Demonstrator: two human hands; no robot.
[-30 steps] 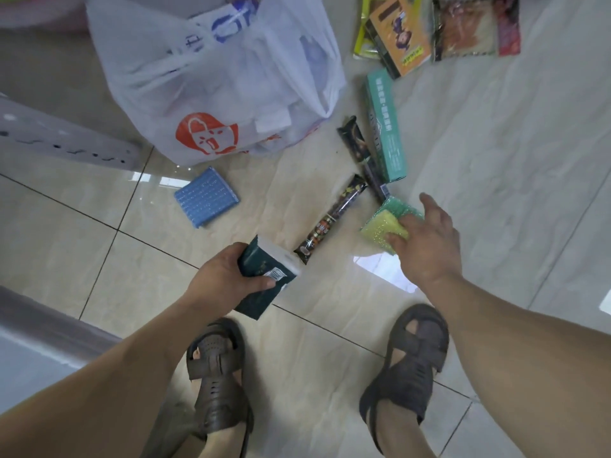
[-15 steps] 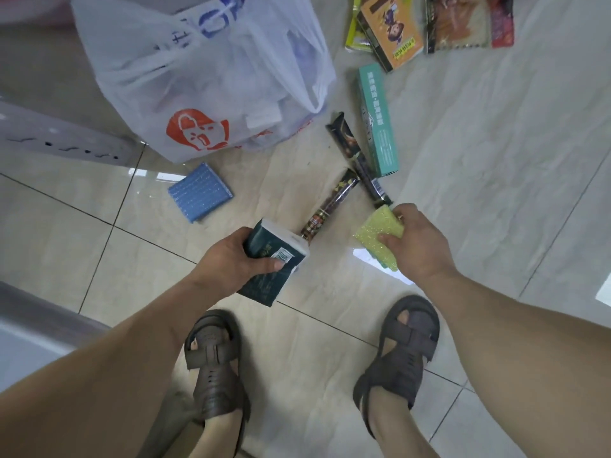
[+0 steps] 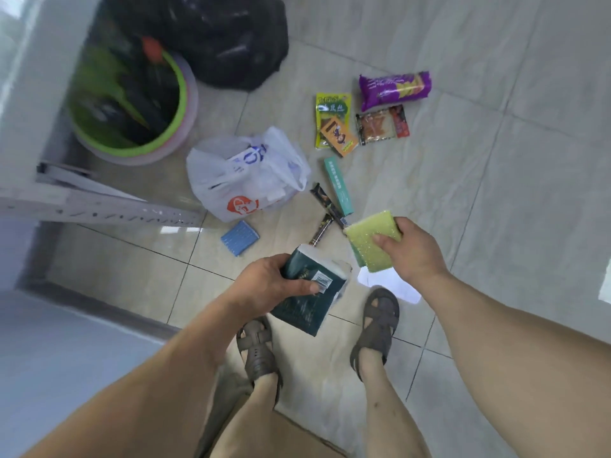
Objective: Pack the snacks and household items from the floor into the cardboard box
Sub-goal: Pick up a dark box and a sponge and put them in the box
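Sponge, yellow-green and rectangular point(image 3: 372, 241), had left the floor, pinched in the right hand point(image 3: 411, 251); left hand point(image 3: 264, 285) gripped a dark green tissue packet point(image 3: 309, 292), both ready for boxing.

Bare grey tile floor point(image 3: 496, 209) across right half of frame: open passage. Centre crowded: white plastic shopping bag point(image 3: 248, 176), blue ribbed sponge pad point(image 3: 240, 237) just below it, teal long carton point(image 3: 339, 186) and two dark snack sticks point(image 3: 327, 201) to its right. Upper centre: cluster of flat snack packets point(image 3: 334, 125) and purple wrapped biscuit pack point(image 3: 395, 89). Upper left blocked: green-rimmed plastic basin point(image 3: 132, 104), black rubbish bag point(image 3: 215, 34), white perforated metal rail point(image 3: 99, 209). Brown sandalled feet point(image 3: 258, 352) at lower centre.
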